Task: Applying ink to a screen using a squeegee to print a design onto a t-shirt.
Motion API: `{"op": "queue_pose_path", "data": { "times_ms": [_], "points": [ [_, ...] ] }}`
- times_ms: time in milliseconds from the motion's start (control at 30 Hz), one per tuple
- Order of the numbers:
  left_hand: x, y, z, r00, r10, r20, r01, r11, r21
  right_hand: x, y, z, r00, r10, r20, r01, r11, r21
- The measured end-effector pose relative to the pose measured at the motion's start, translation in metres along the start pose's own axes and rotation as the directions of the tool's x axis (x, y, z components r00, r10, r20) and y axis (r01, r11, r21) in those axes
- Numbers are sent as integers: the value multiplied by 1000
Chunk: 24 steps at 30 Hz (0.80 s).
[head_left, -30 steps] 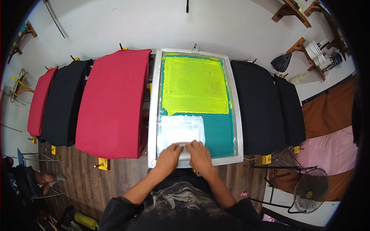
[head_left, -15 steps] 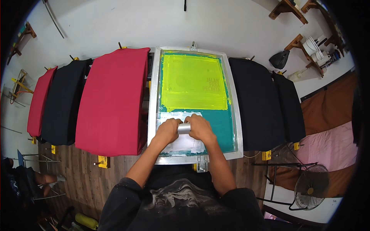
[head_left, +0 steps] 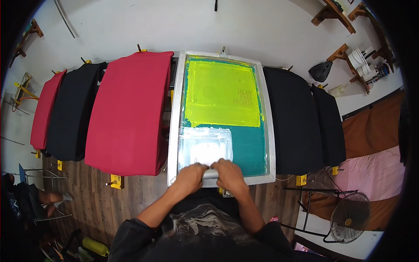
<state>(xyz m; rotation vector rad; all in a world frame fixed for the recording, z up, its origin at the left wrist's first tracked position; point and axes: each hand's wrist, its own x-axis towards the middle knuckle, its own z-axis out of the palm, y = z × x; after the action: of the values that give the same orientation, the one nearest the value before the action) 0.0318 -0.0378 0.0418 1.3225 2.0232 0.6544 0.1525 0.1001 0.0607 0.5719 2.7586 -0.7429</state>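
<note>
A screen-printing frame [head_left: 269, 131] with silver edges lies across the middle, its teal mesh [head_left: 248, 148] carrying a bright yellow-green ink area [head_left: 220, 83] at the top and a white ink patch [head_left: 208, 145] at lower left. My left hand [head_left: 189, 177] and my right hand [head_left: 228, 174] are closed on a silver squeegee [head_left: 211, 174] at the near end of the white patch, close to the frame's front edge. The squeegee's blade is hidden under my hands and its handle.
Red shirts [head_left: 126, 113] and black shirts [head_left: 291, 120] sit on boards either side. A standing fan [head_left: 348, 216] is at lower right, wooden wall shelves [head_left: 338, 54] at upper right. Someone's leg [head_left: 52, 198] shows at lower left. Brown and pink fabric [head_left: 371, 174] lies at right.
Both hands and the squeegee moved up the white patch by half a second ago, then came back down toward me to the frame's near edge.
</note>
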Motion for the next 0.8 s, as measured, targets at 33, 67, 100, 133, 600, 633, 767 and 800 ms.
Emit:
{"op": "queue_pose_path", "data": {
  "times_ms": [33,67,100,133,600,633,767,800],
  "points": [
    [9,-5,-2,999,8,-50,-7,1000,16,10,2,-1,999,-13,-42,11,999,-34],
    [19,-9,-8,998,-10,-60,11,1000,21,23,3,-5,998,-17,-57,14,998,-56],
    [32,-21,-10,996,14,-86,-12,1000,26,36,2,-12,997,-22,-71,16,997,-80],
    [48,-23,-17,996,12,-86,-8,999,45,50,10,-10,992,-8,-122,-4,995,-97],
    [13,-17,19,993,21,-118,-18,1000,21,10,12,17,990,-20,-140,31,997,75],
    [8,-15,20,995,35,-98,-34,999,14,3,10,20,991,-1,-130,14,995,97],
    [3,-6,9,1000,7,22,-7,1000,11,-2,11,15,1000,5,-2,-5,999,55],
    [8,-4,2,994,-22,103,19,999,27,3,11,10,1000,-2,24,1,999,37]
  ]
}}
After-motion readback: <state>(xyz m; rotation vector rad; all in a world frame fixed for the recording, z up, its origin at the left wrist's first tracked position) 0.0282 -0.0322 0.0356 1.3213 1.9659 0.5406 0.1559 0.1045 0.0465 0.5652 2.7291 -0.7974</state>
